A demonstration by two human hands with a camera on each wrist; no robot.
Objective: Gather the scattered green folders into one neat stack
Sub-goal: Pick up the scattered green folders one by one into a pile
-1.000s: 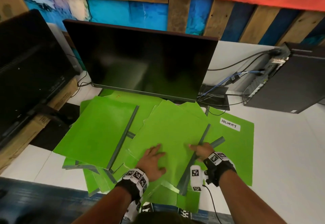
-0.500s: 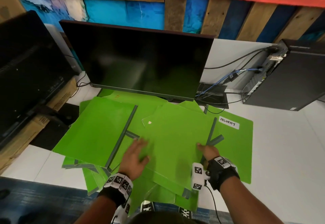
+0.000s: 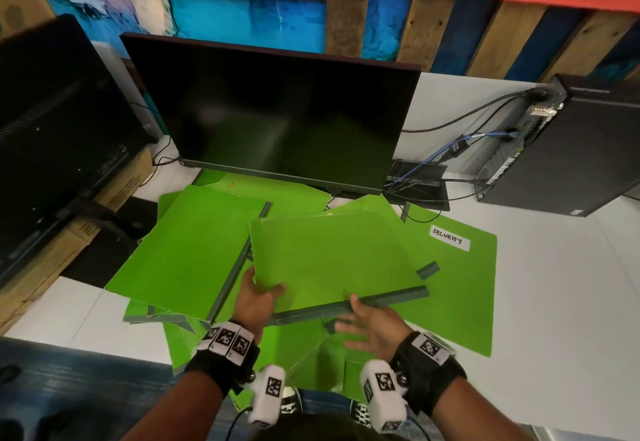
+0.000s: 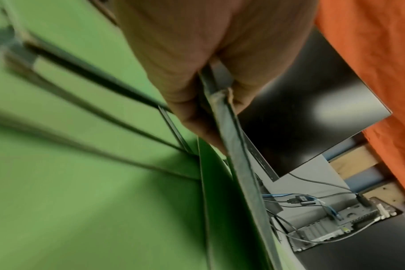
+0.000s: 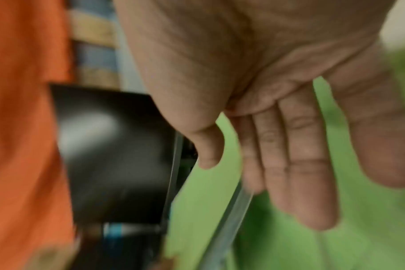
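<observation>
Looks like a makeshift office or IT corner: dark monitor (image 3: 277, 118) on a white desk (image 3: 554, 285), cabled desktop tower (image 3: 568, 150) far right, pallet-wood wall (image 3: 346, 18) behind.

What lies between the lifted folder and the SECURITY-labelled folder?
In the head view, a short grey spine end of another folder pokes out between the lifted folder and the SECURITY-labelled folder.

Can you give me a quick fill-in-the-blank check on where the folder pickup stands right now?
1. The lifted folder is gripped at its near corner by the ____ hand.
2. The right hand is ____, fingers extended beside the grey spine.
3. The white label on the flat folder reads ____.
4. Behind the folders stands a dark ____.

Missing words: left; open; SECURITY; monitor
</observation>
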